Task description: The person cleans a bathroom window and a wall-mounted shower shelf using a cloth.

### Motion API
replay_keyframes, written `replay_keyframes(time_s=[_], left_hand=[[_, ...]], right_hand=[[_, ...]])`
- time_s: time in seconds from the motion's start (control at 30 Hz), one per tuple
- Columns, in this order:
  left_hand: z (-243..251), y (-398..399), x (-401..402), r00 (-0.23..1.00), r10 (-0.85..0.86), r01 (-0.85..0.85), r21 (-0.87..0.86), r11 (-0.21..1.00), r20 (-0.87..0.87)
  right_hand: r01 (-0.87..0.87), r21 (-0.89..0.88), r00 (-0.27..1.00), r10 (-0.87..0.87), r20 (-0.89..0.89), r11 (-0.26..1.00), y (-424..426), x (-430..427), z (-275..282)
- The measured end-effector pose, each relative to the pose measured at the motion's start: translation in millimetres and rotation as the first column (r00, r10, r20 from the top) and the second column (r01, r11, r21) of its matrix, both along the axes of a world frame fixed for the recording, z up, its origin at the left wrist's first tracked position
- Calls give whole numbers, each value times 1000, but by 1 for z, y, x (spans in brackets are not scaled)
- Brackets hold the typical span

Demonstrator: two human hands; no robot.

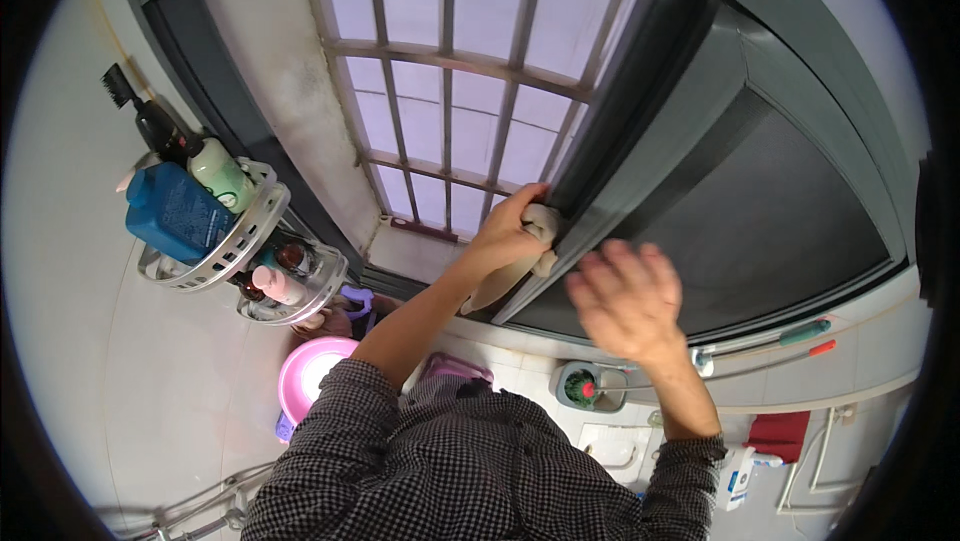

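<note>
My left hand is closed around a bunched off-white cloth, and a long fold of it hangs below the palm. It presses the cloth at the inner upright edge of a grey sliding window frame. Behind that hand is the opened part of the window, with metal security bars across it. My right hand is blurred and holds nothing, its fingers stretched out. It hovers in front of the lower part of the dark mesh window panel; whether it touches the panel I cannot tell.
On the left wall, a two-tier corner rack carries a blue bottle, a pale green pump bottle and a pink-capped bottle. Below are a pink basin, a grey toilet brush holder and a squat toilet.
</note>
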State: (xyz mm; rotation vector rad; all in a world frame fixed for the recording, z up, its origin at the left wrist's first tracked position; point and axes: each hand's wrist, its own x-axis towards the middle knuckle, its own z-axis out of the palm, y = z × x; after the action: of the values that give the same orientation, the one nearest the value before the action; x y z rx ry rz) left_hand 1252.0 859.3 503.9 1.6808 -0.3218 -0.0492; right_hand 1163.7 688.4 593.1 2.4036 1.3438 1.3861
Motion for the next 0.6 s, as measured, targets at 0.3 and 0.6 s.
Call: replay_keyframes(time_s=[0.3,0.6], left_hand=[[0,19,3,988,84,-96,92,991,131],[-14,119,4,951,301,-286,-163,944,77]], right_hand=[[55,-307,996,-32,79,950,17,54,-6],[-10,-283,993,44,113,959,1,52,-3]])
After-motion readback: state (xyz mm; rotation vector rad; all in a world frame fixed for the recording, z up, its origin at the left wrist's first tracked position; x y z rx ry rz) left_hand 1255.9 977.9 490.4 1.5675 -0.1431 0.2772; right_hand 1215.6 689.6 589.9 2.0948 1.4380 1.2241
